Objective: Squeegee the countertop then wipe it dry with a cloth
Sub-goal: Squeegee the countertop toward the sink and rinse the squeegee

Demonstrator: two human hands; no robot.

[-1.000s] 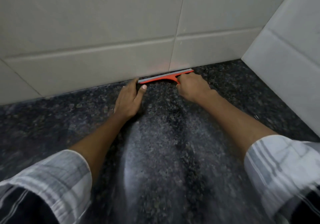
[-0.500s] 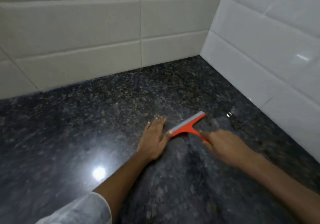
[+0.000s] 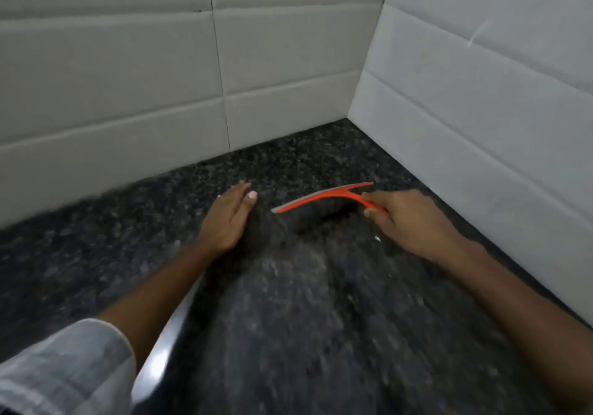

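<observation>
An orange squeegee (image 3: 324,199) with a grey rubber edge is above the dark speckled granite countertop (image 3: 288,318), towards the right corner. My right hand (image 3: 407,218) grips its handle, index finger laid along the stem. My left hand (image 3: 229,218) lies flat on the stone with straight fingers, a short gap left of the blade's tip. No cloth is in view.
A white tiled back wall (image 3: 128,93) and a white tiled side wall (image 3: 481,109) meet in a corner just beyond the squeegee. A bright light glare (image 3: 160,360) shows on the stone near my left sleeve.
The squeegee was drawn from the back wall towards me half a second ago; now it sits further right and back near the corner. My left hand no longer touches the blade's tip.
</observation>
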